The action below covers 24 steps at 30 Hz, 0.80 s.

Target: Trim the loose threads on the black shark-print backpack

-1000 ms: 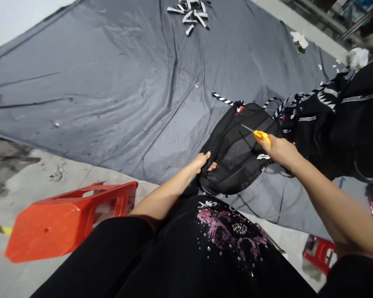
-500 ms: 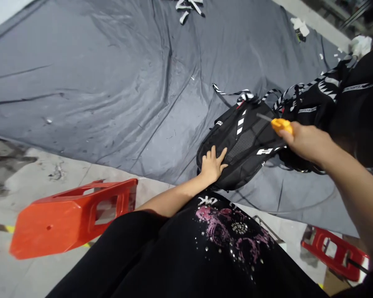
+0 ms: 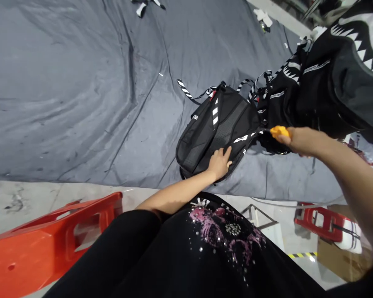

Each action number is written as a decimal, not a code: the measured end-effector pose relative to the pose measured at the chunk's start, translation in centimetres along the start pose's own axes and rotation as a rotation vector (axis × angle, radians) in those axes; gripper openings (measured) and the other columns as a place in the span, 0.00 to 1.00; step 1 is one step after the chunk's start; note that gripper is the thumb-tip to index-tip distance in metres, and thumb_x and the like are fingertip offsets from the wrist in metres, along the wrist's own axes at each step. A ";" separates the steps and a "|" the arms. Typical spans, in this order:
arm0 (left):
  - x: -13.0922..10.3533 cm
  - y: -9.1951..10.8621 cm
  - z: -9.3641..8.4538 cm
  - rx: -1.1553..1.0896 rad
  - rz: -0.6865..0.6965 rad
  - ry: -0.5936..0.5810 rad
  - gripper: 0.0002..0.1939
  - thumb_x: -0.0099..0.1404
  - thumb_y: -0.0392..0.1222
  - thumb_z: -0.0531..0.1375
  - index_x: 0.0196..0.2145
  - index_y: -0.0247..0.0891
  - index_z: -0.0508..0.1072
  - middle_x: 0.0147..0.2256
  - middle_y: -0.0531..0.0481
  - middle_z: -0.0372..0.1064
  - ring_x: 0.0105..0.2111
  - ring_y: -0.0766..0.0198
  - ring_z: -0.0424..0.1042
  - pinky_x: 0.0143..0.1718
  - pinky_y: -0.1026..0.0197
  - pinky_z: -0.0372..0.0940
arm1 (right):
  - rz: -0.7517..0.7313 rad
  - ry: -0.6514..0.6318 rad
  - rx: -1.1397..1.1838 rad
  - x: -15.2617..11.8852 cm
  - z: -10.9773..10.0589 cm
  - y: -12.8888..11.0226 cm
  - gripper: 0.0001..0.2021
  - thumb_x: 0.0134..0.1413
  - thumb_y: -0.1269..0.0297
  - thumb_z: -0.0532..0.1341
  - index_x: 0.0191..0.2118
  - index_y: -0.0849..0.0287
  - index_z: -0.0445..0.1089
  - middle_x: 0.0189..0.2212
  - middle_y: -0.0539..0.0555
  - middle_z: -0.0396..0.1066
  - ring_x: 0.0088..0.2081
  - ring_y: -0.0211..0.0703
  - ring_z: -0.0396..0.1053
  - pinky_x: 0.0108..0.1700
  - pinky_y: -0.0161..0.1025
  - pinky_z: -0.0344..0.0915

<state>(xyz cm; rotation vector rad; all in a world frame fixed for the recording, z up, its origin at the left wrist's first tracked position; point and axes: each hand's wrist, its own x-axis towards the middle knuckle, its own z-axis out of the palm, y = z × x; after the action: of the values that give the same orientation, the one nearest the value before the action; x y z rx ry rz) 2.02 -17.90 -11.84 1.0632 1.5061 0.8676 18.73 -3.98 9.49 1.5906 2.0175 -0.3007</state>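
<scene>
The left hand [image 3: 219,162] rests flat, fingers loose, on a black backpack [image 3: 219,124] lying on the grey cloth [image 3: 81,82]. The right hand [image 3: 298,140] clenches a yellow-handled tool [image 3: 279,131]. The white labels on the backpack are unreadable.

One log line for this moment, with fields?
left hand: flat on backpack | right hand: holds yellow-handled tool | backpack: on grey sheet

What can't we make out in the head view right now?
- Tool with the yellow handle: the right hand covers most of it, and its tip is lost against the black backpack.
- Pile of bags: cut off by the top and right edges.
- Lettering on the backpack: too small to read.
- Scraps on the grey sheet: cut by the top edge.
- Left hand: the palm lies on the backpack, hidden.
</scene>
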 end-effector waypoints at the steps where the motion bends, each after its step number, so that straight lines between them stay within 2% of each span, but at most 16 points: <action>1: 0.4 -0.4 -0.6 -0.042 -0.032 -0.003 0.30 0.64 0.45 0.61 0.63 0.42 0.62 0.63 0.38 0.58 0.62 0.47 0.58 0.62 0.44 0.55 | 0.014 -0.157 0.037 -1.3 0.8 0.6 0.25 0.64 0.47 0.50 0.47 0.67 0.68 0.19 0.54 0.68 0.20 0.40 0.67 0.28 0.38 0.62; 3: 1.2 -1.3 -2.1 -0.156 -0.126 -0.038 0.25 0.71 0.53 0.50 0.60 0.39 0.64 0.53 0.38 0.70 0.52 0.53 0.71 0.52 0.51 0.67 | -0.018 -0.493 0.178 -3.6 2.6 1.6 0.25 0.66 0.46 0.47 0.50 0.63 0.65 0.17 0.49 0.66 0.17 0.38 0.64 0.26 0.36 0.61; 4: 1.4 -1.6 -2.6 -0.208 -0.179 -0.069 0.27 0.72 0.56 0.45 0.57 0.36 0.66 0.48 0.37 0.74 0.45 0.55 0.75 0.45 0.53 0.71 | -0.054 -0.593 0.245 -4.3 3.5 1.9 0.24 0.66 0.45 0.46 0.50 0.62 0.65 0.16 0.48 0.65 0.16 0.38 0.63 0.25 0.36 0.61; 5: 1.6 -1.9 -3.0 -0.247 -0.230 -0.101 0.29 0.72 0.58 0.42 0.54 0.33 0.68 0.43 0.36 0.76 0.39 0.57 0.77 0.39 0.55 0.72 | -0.082 -0.607 0.288 -4.8 4.1 2.2 0.24 0.66 0.45 0.46 0.48 0.61 0.65 0.15 0.47 0.64 0.17 0.38 0.63 0.25 0.36 0.60; 6: 1.8 -2.1 -3.1 -0.271 -0.275 -0.126 0.31 0.72 0.59 0.41 0.50 0.30 0.70 0.39 0.35 0.76 0.34 0.57 0.77 0.34 0.57 0.72 | -0.085 -0.559 0.307 -4.9 4.5 2.4 0.24 0.66 0.46 0.46 0.48 0.61 0.65 0.15 0.47 0.63 0.17 0.38 0.63 0.26 0.35 0.60; 8: 1.9 -2.3 -2.8 -0.277 -0.338 -0.143 0.31 0.73 0.57 0.41 0.47 0.29 0.71 0.35 0.33 0.76 0.29 0.58 0.76 0.29 0.58 0.70 | -0.017 -0.296 0.289 -4.5 4.7 2.5 0.22 0.67 0.48 0.47 0.47 0.62 0.65 0.15 0.48 0.64 0.18 0.38 0.63 0.26 0.35 0.59; 10: 1.7 -2.2 -1.9 -0.242 -0.358 -0.104 0.29 0.74 0.53 0.40 0.51 0.28 0.69 0.35 0.34 0.76 0.27 0.59 0.74 0.28 0.57 0.69 | 0.056 -0.046 0.274 -3.8 4.4 2.5 0.20 0.66 0.50 0.48 0.48 0.62 0.66 0.18 0.49 0.66 0.18 0.37 0.63 0.26 0.35 0.57; 12: 1.3 -1.8 -1.0 -0.186 -0.331 -0.033 0.26 0.74 0.51 0.41 0.58 0.32 0.64 0.38 0.36 0.76 0.31 0.58 0.75 0.33 0.56 0.69 | 0.009 -0.034 0.300 -3.1 4.2 2.4 0.20 0.65 0.50 0.51 0.49 0.61 0.66 0.20 0.49 0.67 0.18 0.35 0.62 0.25 0.34 0.55; 14: 1.0 -1.2 -0.2 -0.118 -0.269 0.050 0.25 0.72 0.50 0.47 0.63 0.42 0.61 0.46 0.39 0.73 0.43 0.55 0.74 0.43 0.54 0.67 | -0.046 -0.059 0.296 -2.7 4.4 2.6 0.21 0.65 0.50 0.52 0.50 0.62 0.67 0.21 0.50 0.67 0.19 0.35 0.62 0.26 0.34 0.54; 16: 1.0 -0.5 0.7 0.062 -0.184 0.111 0.26 0.70 0.50 0.53 0.64 0.51 0.59 0.52 0.41 0.67 0.53 0.49 0.68 0.53 0.49 0.62 | -0.011 0.054 0.232 -2.3 4.8 2.9 0.23 0.65 0.48 0.51 0.50 0.65 0.67 0.22 0.52 0.68 0.22 0.37 0.63 0.28 0.35 0.54; 17: 1.0 -0.2 1.1 0.187 -0.141 0.119 0.28 0.68 0.50 0.55 0.65 0.54 0.58 0.54 0.41 0.64 0.56 0.45 0.65 0.55 0.46 0.60 | 0.007 0.108 0.194 -2.2 5.1 3.1 0.24 0.65 0.48 0.50 0.49 0.65 0.68 0.24 0.54 0.69 0.24 0.38 0.64 0.29 0.36 0.54; 19: 1.3 0.3 1.6 0.423 -0.074 0.082 0.32 0.66 0.54 0.57 0.66 0.54 0.56 0.55 0.38 0.61 0.58 0.40 0.61 0.55 0.41 0.59 | -0.020 0.109 0.138 -1.9 5.7 3.5 0.25 0.64 0.46 0.50 0.49 0.64 0.69 0.29 0.57 0.72 0.28 0.41 0.67 0.30 0.36 0.54; 20: 1.4 0.5 1.5 0.484 -0.053 0.040 0.34 0.65 0.56 0.58 0.66 0.53 0.56 0.55 0.37 0.60 0.58 0.39 0.61 0.55 0.41 0.60 | -0.044 0.080 0.118 -1.9 6.1 3.8 0.24 0.64 0.46 0.50 0.49 0.63 0.69 0.32 0.58 0.72 0.30 0.43 0.68 0.30 0.37 0.55; 22: 1.3 0.6 0.2 0.457 0.007 -0.001 0.34 0.62 0.58 0.60 0.64 0.50 0.61 0.57 0.38 0.58 0.60 0.41 0.58 0.59 0.42 0.57 | -0.037 0.073 0.087 -2.3 7.4 4.2 0.25 0.64 0.45 0.49 0.50 0.61 0.68 0.35 0.60 0.73 0.34 0.48 0.70 0.31 0.38 0.55; 24: 0.5 0.3 -2.4 0.291 0.096 0.110 0.31 0.62 0.57 0.62 0.60 0.46 0.66 0.59 0.40 0.57 0.63 0.46 0.54 0.63 0.46 0.52 | 0.015 0.101 0.084 -3.4 9.4 4.6 0.25 0.65 0.46 0.47 0.51 0.62 0.67 0.38 0.63 0.74 0.37 0.52 0.71 0.31 0.39 0.56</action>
<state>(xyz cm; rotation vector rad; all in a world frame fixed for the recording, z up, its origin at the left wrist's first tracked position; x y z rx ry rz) -0.32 -17.27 -11.28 1.3264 1.7212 0.7992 26.17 -10.15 4.32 1.7031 2.0928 -0.3088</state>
